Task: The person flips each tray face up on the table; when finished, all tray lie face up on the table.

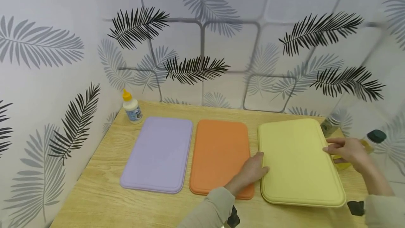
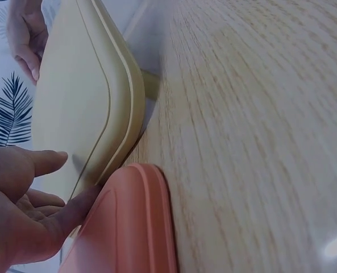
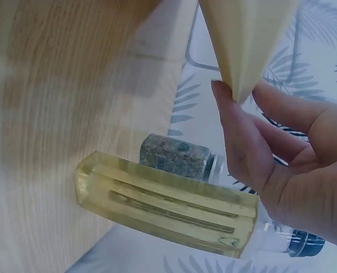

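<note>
Pinching the raised right edge of the yellow board [image 1: 297, 164] between thumb and fingertips of the right hand [image 1: 348, 152], and holding it tilted above the right part of the wood-grain table [image 1: 95, 203]. Touching the same board's left edge with fingers of the left hand [image 1: 250, 170], thumb spread apart from them and reaching over the top face; cannot tell whether pressing down with it. Can see the orange board [image 1: 218, 150] lying flat just to the left, partly under that hand, and the lilac board [image 1: 158, 154] flat beyond it. Can also see a glue bottle [image 1: 133, 111] in the far left corner, and near the right hand a seasoning jar [image 1: 330, 126] beside a bottle of yellow oil [image 3: 168, 210].
</note>
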Action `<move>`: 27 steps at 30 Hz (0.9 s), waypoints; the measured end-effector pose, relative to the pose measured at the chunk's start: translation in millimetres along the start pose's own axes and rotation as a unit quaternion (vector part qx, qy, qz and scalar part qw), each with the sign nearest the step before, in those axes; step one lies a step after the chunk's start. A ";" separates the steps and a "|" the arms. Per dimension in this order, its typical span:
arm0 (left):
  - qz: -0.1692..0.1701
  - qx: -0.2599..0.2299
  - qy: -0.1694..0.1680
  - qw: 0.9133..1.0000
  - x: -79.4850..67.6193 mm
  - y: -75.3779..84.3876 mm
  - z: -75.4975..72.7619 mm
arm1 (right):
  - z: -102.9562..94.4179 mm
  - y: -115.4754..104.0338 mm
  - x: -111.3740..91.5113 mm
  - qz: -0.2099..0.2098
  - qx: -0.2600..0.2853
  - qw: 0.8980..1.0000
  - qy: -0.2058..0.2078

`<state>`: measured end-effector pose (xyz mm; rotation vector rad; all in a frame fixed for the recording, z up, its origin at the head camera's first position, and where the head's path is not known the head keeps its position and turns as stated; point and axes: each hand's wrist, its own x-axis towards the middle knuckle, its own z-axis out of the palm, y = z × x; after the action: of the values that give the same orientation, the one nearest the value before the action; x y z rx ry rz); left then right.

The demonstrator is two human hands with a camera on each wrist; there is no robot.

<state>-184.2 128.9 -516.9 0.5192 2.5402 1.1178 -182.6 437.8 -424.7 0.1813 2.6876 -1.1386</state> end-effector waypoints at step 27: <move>-0.001 -0.074 -0.023 0.997 0.1 -7.8 -1.5 | -16.8 -23.6 -0.2 0.001 0.231 0.969 -0.087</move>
<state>-186.4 123.2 -521.8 0.4974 2.3958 1.2653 -189.6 433.6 -397.0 0.1476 2.2339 -1.6784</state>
